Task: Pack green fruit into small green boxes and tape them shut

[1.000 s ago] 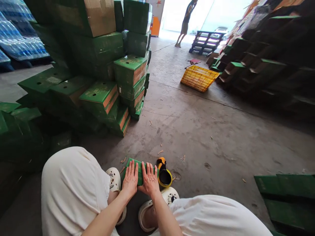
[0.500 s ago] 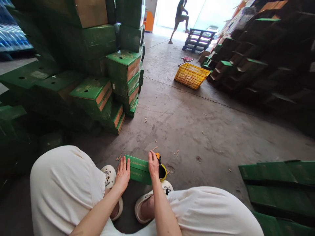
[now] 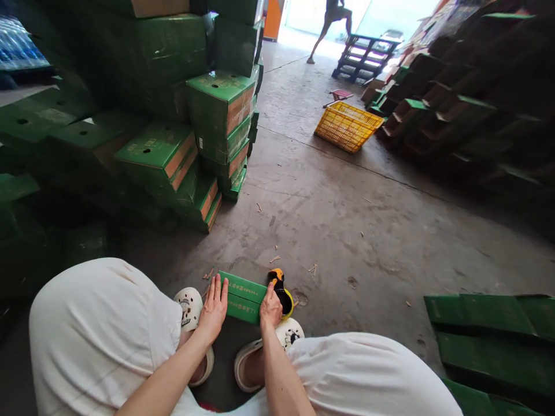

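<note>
Between my feet, a green carton (image 3: 241, 297) with printed lettering and a seam along its top is upright on the floor. My left hand (image 3: 213, 306) lies along its left edge, fingers stretched out. At the right end, my right hand (image 3: 271, 308) presses on the carton's edge with its fingers bent. A tape dispenser (image 3: 284, 294), orange, black and yellow, stands just beyond my right hand, partly covered by it.
Stacked green boxes (image 3: 221, 110) rise at the left. A yellow crate (image 3: 348, 127) and a dark pallet (image 3: 366, 56) stand farther ahead, near a person's legs (image 3: 326, 30). Flat green cartons (image 3: 489, 346) lie at the right; more boxes are piled behind.
My right hand has moved down along the carton's right end, uncovering more of the tape dispenser. My left hand stays at the left edge. The view has tilted slightly downward.
</note>
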